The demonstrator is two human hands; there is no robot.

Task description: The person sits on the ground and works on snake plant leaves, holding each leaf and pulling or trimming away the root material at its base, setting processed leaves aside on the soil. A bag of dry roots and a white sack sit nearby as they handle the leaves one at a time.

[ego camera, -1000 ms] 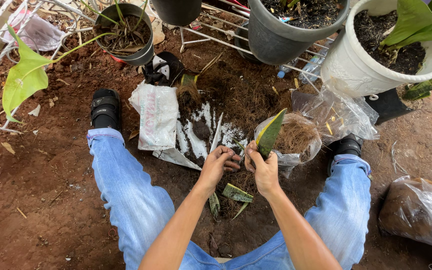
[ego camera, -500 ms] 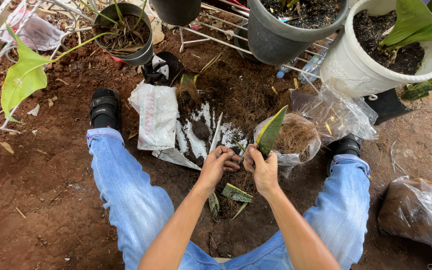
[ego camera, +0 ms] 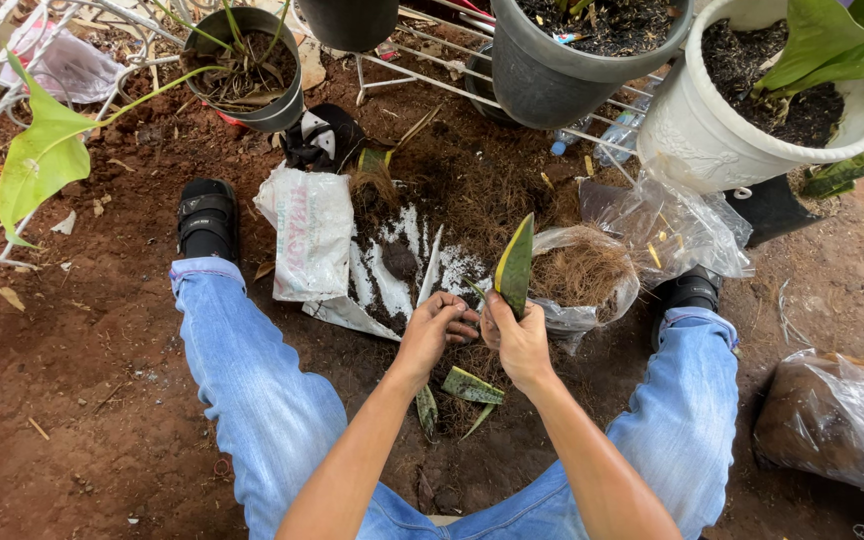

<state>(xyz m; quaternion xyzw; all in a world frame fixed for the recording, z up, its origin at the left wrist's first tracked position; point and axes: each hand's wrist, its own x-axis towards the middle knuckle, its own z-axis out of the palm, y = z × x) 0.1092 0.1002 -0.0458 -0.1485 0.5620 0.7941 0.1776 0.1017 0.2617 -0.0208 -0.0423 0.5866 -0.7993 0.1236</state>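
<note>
- My right hand (ego camera: 518, 338) is closed around the base of a leaf cutting (ego camera: 515, 264); the cutting stands upright above my fist, green with a yellow edge, pointed tip up.
- My left hand (ego camera: 437, 325) sits just beside the right, fingers curled inward toward the base of the same cutting. The fingertips meet the right hand's; I cannot tell whether the left hand grips the cutting or only touches it.
- Both hands hover over a patch of dark soil and brown fibre between my spread legs, which are in blue jeans (ego camera: 252, 370).
- More cut leaf pieces (ego camera: 470, 385) lie on the ground directly below my hands, nearer my body.
- A torn white sack (ego camera: 314, 240) lies flat ahead of my left hand, with dark soil spilled over its opened part.
- A clear plastic bag of brown fibre (ego camera: 584, 272) lies just past the right hand, behind the cutting.
- A grey pot (ego camera: 552, 75) and a white pot (ego camera: 722, 140), both filled with dark soil, stand at the far right; a smaller dark pot (ego camera: 252, 60) stands at the far left.
- A further plastic bag (ego camera: 832, 425) lies outside my right knee.
</note>
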